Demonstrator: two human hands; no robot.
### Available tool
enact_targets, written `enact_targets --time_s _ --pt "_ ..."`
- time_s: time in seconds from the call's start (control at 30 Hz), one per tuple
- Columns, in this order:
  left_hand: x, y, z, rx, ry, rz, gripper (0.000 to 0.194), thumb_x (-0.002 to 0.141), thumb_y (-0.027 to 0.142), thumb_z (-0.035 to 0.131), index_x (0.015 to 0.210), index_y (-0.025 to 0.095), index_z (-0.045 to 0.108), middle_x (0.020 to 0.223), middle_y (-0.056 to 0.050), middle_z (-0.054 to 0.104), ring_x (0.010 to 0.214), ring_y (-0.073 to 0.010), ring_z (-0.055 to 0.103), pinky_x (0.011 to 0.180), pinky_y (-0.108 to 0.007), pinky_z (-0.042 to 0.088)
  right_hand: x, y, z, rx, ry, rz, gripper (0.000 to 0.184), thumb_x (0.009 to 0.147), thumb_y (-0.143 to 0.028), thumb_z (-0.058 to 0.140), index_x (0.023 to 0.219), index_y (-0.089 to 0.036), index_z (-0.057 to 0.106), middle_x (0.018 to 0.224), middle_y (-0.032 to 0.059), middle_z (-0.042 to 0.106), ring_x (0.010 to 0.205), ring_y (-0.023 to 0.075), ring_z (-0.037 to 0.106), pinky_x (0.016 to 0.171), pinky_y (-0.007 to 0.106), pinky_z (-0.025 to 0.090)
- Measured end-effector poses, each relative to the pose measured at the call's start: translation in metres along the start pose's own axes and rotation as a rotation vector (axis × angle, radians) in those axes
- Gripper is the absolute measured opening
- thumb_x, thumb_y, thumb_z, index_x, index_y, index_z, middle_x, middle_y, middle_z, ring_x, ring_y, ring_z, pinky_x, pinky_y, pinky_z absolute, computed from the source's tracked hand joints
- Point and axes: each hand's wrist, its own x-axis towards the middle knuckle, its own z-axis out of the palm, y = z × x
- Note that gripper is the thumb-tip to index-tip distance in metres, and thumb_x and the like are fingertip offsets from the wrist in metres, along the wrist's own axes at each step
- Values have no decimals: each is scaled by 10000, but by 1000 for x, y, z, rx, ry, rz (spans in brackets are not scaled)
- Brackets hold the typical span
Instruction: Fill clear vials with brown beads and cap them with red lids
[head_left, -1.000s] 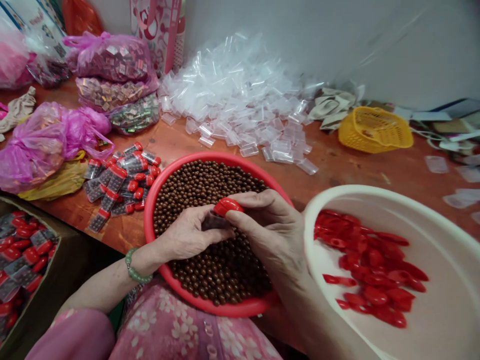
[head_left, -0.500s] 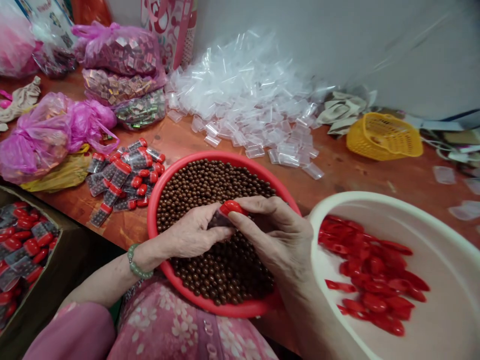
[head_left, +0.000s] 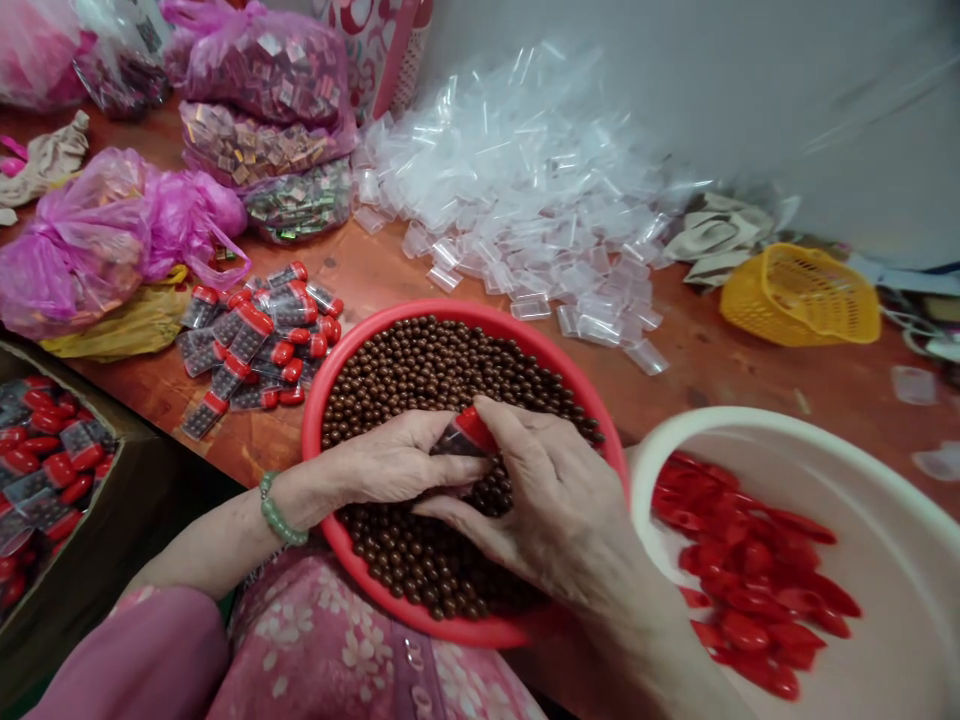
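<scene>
My left hand [head_left: 397,462] grips a small transparent tube [head_left: 451,442] above the brown beads [head_left: 450,375]. A red cap [head_left: 476,428] sits on the tube's end, and my right hand [head_left: 555,515] closes over it, fingers touching the cap and tube. The tube's contents are hard to make out. Both hands hover over a red plastic basin [head_left: 480,315] heaped with the small round beads. To the right, a white basin [head_left: 750,422] holds many loose red caps [head_left: 750,570]. A bracelet of green beads [head_left: 279,510] circles my left wrist.
Capped tubes [head_left: 255,345] lie heaped on the orange-brown table [head_left: 457,262], and more fill a cardboard box [head_left: 45,470] at the left. Behind are transparent tubes [head_left: 517,190], pink bags [head_left: 97,240], foil-packet bags [head_left: 262,70], and a yellow basket [head_left: 799,300].
The red cap has gone from lying atop the tube to sitting on its end. My right hand has moved down and closed over it. The view has shifted, moving the table contents up and right.
</scene>
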Motion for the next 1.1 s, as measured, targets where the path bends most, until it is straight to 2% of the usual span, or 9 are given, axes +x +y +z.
enact_targets --time_s 0.27,0.43,0.57,0.73,0.83,0.9,0.97,1.03,1.1 --pt "3 -1 6 -138 44 16 332 698 427 807 794 145 662 737 7 600 722 -120 524 705 -243 453 -4 -5 17 -131 97 39 749 828 -394 624 1457 -137 310 1072 183 659 939 323 655 760 464 546" --pt "4 1 6 -224 17 12 325 666 391 837 743 137 648 703 15 599 698 -107 533 698 -226 464 0 -3 14 -134 106 3 758 809 -433 655 1444 -167 339 1004 155 692 867 299 679 725 423 547" --pt "3 0 6 -291 13 14 334 648 389 851 769 141 662 704 19 597 704 -105 534 709 -226 464 5 -1 13 -135 111 -59 785 776 -389 682 1432 -98 364 948 175 696 821 300 674 711 422 536" --pt "-2 -2 4 -218 53 13 349 692 428 817 812 139 663 746 9 594 718 -106 529 706 -227 449 13 -5 16 -149 123 -122 717 802 -361 607 1405 -48 380 915 183 710 757 288 670 676 432 539" --pt "-5 4 5 -89 98 64 347 773 462 738 877 147 633 785 -7 604 772 -128 543 751 -247 462 19 -8 7 -109 42 -105 649 823 -325 580 1369 -26 398 972 213 711 841 304 686 715 446 556" --pt "-10 13 4 40 154 90 323 845 473 651 900 160 593 792 -11 600 762 -132 545 738 -253 466 25 0 -5 -34 -89 -57 664 853 -370 596 1396 -57 377 1120 219 689 988 310 678 796 446 566" --pt "-18 25 -3 240 266 115 277 906 451 566 889 174 566 793 -12 597 741 -133 554 719 -254 465 32 23 -18 79 -185 33 733 870 -455 609 1449 -104 330 1268 202 636 1103 296 647 868 426 561" --pt "-30 36 -21 485 477 172 250 928 433 524 913 188 570 834 -24 620 796 -157 588 754 -272 477 39 64 -25 155 -192 223 669 902 -453 570 1455 -148 348 1271 171 638 1057 265 667 874 407 557" --pt "-40 43 -52 769 754 181 244 927 425 515 1021 207 572 903 -38 656 841 -193 617 793 -317 491 45 114 -24 87 -228 462 471 910 -409 532 1310 -159 530 1145 157 690 957 272 685 868 432 542"
